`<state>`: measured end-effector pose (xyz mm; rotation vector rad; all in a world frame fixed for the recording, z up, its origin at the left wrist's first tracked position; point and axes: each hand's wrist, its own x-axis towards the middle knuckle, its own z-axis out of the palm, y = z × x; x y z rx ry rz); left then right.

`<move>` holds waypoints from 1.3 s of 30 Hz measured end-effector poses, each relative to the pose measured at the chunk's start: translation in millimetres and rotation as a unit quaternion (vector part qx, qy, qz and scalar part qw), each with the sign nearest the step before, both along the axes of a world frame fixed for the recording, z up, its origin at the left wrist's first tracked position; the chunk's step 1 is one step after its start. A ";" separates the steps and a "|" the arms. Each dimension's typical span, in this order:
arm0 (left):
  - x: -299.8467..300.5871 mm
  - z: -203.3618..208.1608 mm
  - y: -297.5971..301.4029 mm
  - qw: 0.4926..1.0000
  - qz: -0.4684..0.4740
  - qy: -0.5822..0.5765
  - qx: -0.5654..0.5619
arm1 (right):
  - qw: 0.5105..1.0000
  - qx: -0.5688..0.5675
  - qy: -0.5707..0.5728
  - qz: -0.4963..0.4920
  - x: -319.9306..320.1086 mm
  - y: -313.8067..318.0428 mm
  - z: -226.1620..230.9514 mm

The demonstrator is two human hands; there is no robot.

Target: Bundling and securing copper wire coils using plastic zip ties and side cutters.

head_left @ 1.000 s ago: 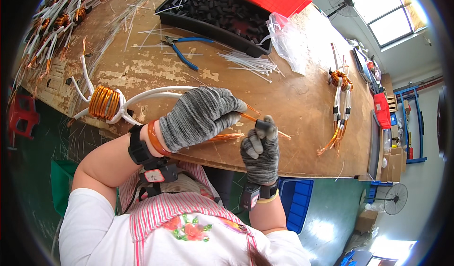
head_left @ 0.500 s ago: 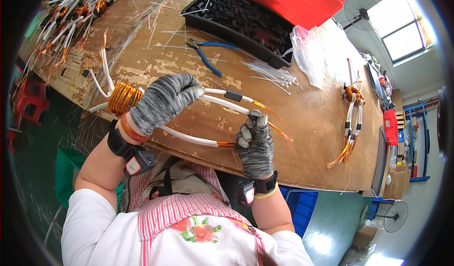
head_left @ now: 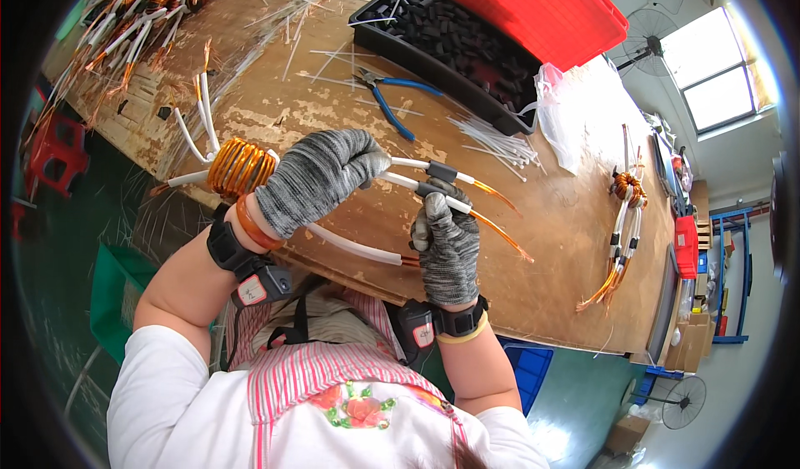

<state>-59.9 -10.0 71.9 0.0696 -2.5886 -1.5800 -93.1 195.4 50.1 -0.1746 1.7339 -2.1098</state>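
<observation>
A copper-wound toroid coil point(head_left: 236, 169) with white-sleeved leads lies at the left by the table's near edge. My left hand point(head_left: 321, 182), in a grey knit glove, is closed around two of its white leads point(head_left: 404, 181). My right hand point(head_left: 450, 248), gloved alike, pinches a short black sleeve point(head_left: 428, 189) on the nearer of these leads. Another black sleeve point(head_left: 442, 172) sits on the farther lead. Bare copper strands point(head_left: 504, 236) stick out past the sleeves to the right. A third white lead point(head_left: 354, 246) runs below my hands, its copper end partly behind my right hand.
A black bin point(head_left: 450, 48) of small black sleeves stands at the back beside a red lid point(head_left: 542, 11). Blue-handled cutters point(head_left: 387, 102) and white cable ties point(head_left: 500, 142) lie nearer. A finished-looking coil point(head_left: 627, 190) rests at the right; several more coils point(head_left: 162, 1) pile up far left.
The black sleeve in my right hand has slid left along its lead, now level with the other sleeve. More copper shows beyond it. The view has shifted slightly.
</observation>
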 end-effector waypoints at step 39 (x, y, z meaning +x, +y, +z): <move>14.7 -2.4 6.4 0.988 0.054 0.121 -0.075 | 0.991 0.002 0.016 0.130 20.1 60.5 55.9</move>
